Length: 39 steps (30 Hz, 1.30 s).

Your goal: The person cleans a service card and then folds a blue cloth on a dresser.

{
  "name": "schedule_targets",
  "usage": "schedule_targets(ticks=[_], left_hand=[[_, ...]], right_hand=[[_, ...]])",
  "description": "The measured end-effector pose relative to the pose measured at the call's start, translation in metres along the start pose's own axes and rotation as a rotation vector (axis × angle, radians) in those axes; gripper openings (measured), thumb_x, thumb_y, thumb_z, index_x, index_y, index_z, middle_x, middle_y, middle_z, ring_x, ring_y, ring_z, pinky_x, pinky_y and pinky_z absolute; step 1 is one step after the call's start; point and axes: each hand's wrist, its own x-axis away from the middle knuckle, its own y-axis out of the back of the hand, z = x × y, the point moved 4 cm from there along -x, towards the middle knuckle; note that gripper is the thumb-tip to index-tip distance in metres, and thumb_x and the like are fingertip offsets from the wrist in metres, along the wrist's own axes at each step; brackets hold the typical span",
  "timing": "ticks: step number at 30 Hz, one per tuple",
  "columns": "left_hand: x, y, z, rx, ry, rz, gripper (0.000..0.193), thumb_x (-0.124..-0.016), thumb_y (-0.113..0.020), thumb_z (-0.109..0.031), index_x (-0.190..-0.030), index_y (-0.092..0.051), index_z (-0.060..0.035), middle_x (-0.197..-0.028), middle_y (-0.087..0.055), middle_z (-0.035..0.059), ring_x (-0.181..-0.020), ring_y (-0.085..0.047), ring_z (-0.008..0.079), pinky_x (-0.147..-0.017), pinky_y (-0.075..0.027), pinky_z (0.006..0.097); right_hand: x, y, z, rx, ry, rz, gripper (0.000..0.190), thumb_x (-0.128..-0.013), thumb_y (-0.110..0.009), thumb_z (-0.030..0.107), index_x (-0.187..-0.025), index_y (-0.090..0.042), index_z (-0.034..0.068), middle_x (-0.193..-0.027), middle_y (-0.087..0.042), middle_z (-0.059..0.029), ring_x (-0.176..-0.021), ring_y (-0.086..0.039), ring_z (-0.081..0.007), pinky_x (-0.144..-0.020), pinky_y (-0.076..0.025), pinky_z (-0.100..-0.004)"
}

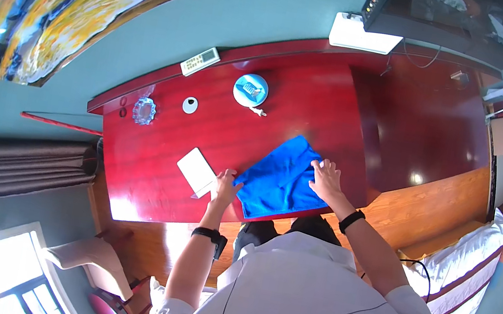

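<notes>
A blue cloth [277,181] lies spread near the front edge of a glossy red wooden desk [161,162], with some creases across its middle. At its left corner is my left hand [225,187], thumb and fingers curved by the cloth's edge. Whether they pinch the fabric cannot be made out. My right hand [326,178] rests at the cloth's right edge with its fingers apart. Just left of my left hand lies a white flat rectangular item [197,170], partly hidden by that hand.
Farther back are a round blue-and-white object [250,90] with a plug, a small white round item [189,105], a clear glass ashtray [144,111] and a remote control [200,61]. A white box [364,35] sits below a television [453,23]. A chair [94,260] stands behind left.
</notes>
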Motion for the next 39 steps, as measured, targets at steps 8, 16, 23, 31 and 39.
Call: schedule_targets(ticks=[8,16,23,31,39], left_hand=[[-0.027,0.036,-0.03,0.138,0.137,0.347,0.02,-0.068,-0.079,-0.017,-0.084,-0.071,-0.009,-0.081,-0.071,0.0087,-0.073,-0.068,0.0237,-0.068,-0.053,0.0368],[-0.096,0.115,-0.046,-0.118,0.005,-0.197,0.011,-0.07,-0.075,-0.012,-0.079,-0.069,-0.0147,-0.078,-0.066,0.0054,-0.077,-0.064,0.0233,-0.068,-0.051,0.0382],[-0.049,0.055,-0.06,0.054,-0.307,-0.26,0.022,-0.068,-0.069,-0.001,-0.088,-0.063,-0.0074,-0.084,-0.063,0.0071,-0.083,-0.059,0.0275,-0.08,-0.045,0.0412],[0.087,-0.005,-0.078,-0.214,-0.099,0.377,0.074,-0.063,-0.084,-0.027,-0.126,-0.045,-0.0187,-0.122,-0.042,0.0109,-0.115,-0.045,0.033,-0.09,-0.044,0.0493],[0.126,-0.014,-0.075,-0.239,-0.186,0.237,0.057,-0.061,-0.084,-0.025,-0.111,-0.056,-0.019,-0.125,-0.043,0.0131,-0.114,-0.044,0.036,-0.089,-0.039,0.0531]], right_hand=[[0.012,-0.026,-0.013,0.033,0.074,-0.099,0.04,-0.075,-0.074,0.017,-0.112,-0.057,0.019,-0.106,-0.054,-0.0124,-0.102,-0.053,-0.0325,-0.078,-0.047,-0.0471],[0.009,-0.024,-0.011,-0.057,0.183,-0.055,0.039,-0.077,-0.069,0.008,-0.113,-0.058,0.018,-0.107,-0.054,-0.0119,-0.104,-0.052,-0.0311,-0.082,-0.046,-0.0466],[0.013,-0.02,-0.016,-0.047,0.053,-0.066,0.041,-0.072,-0.075,0.013,-0.108,-0.057,0.018,-0.107,-0.054,-0.0119,-0.105,-0.052,-0.0309,-0.08,-0.045,-0.0476],[0.03,-0.011,-0.02,-0.105,0.084,-0.096,0.05,-0.069,-0.077,0.017,-0.112,-0.052,0.017,-0.104,-0.051,-0.0123,-0.104,-0.05,-0.0304,-0.08,-0.043,-0.0474],[0.073,-0.008,-0.008,-0.092,0.314,0.139,0.047,-0.064,-0.076,0.019,-0.107,-0.056,0.016,-0.102,-0.048,-0.0101,-0.101,-0.046,-0.0287,-0.079,-0.037,-0.0429]])
